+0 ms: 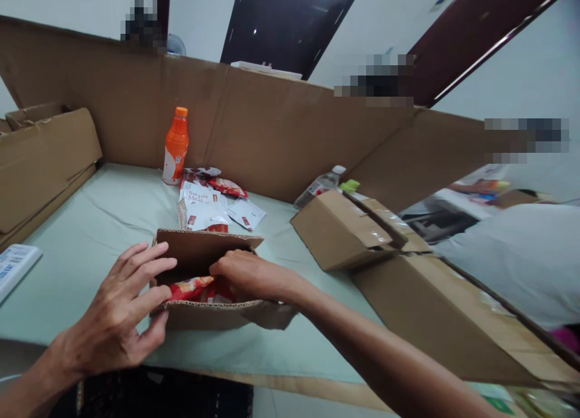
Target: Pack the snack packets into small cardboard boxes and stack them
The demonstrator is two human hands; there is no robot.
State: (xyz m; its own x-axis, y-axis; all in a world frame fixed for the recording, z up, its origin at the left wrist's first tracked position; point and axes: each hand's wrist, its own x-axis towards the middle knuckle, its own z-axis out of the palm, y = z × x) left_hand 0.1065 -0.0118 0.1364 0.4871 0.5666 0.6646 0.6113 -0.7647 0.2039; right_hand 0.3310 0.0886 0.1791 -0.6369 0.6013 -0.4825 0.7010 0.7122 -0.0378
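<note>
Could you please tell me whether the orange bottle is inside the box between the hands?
No, the orange bottle stands upright on the table, beyond the box that the right hand reaches into.

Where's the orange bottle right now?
In the head view, the orange bottle stands left of centre, before the cardboard wall, just behind the Super Meal packet.

The right hand is inside the cardboard box, beside red packaging. The left hand touches the box's left end. Behind the box stands an orange bottle.
</note>
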